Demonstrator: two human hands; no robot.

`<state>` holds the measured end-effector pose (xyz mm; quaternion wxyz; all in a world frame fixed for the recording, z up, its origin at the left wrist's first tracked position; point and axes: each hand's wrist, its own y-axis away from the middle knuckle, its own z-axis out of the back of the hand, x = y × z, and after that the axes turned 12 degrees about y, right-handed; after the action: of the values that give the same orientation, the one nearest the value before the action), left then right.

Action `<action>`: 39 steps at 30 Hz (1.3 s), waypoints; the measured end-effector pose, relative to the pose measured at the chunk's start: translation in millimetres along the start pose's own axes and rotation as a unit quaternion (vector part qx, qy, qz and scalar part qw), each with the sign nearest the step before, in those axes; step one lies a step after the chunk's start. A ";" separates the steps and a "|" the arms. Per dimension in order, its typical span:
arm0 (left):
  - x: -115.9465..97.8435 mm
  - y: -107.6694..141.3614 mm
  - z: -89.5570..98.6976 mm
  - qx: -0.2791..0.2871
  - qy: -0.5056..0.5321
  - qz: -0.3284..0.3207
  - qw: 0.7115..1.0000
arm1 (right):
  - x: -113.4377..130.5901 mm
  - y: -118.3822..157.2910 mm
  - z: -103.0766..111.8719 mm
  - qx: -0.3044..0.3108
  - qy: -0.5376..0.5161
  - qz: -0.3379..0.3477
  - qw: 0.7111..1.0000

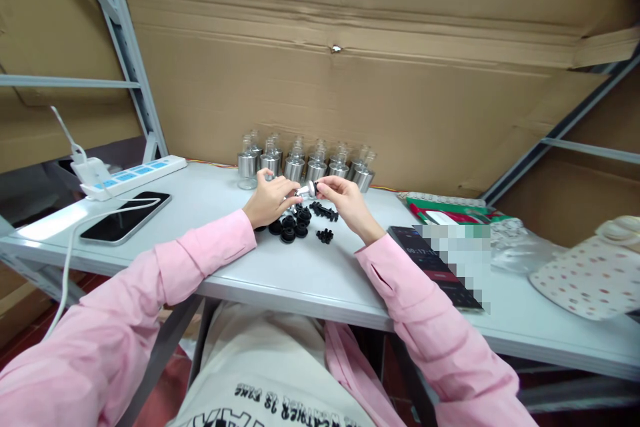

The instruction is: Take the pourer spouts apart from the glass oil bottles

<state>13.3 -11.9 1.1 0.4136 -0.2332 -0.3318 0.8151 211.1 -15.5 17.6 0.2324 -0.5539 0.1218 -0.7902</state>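
Over the middle of the table, my two hands meet at a small silver-white piece with a black collar [309,189]; its exact kind is unclear. My left hand [270,200] grips its left end with thumb and fingers. At the collar, my right hand [345,199] pinches with thumb and forefinger. Beneath them lies a pile of round black caps [295,225], partly hidden by the left hand. Small ridged black parts [325,211] lie in a cluster to the right, with another little cluster [325,236] nearer me. Glass bottles with silver metal sleeves [317,163] stand in rows behind my hands.
On the left are a white power strip [135,177] with a charger and cable, and a dark-screened tablet [127,219]. A device showing a timer [435,260] lies right of my right forearm. Plastic bags [520,247] and a dotted pouch [590,277] sit farther right. Cardboard [380,100] walls the back.
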 end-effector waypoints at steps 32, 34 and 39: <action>-4.5 3.3 -7.8 -0.074 0.156 -0.022 0.985 | 4.3 6.1 -10.1 0.014 0.021 0.058 0.998; -4.3 3.9 -8.9 -0.073 0.159 -0.020 0.984 | 5.7 6.6 -10.0 0.001 0.046 0.087 0.995; -2.2 5.7 -11.3 -0.052 0.166 -0.013 0.985 | 7.0 7.3 -9.4 0.013 0.049 0.086 0.995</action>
<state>18.9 -12.3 -10.4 0.4610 -0.3819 -0.3039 0.7411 202.1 -25.9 16.7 0.3006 -0.4985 0.1697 -0.7952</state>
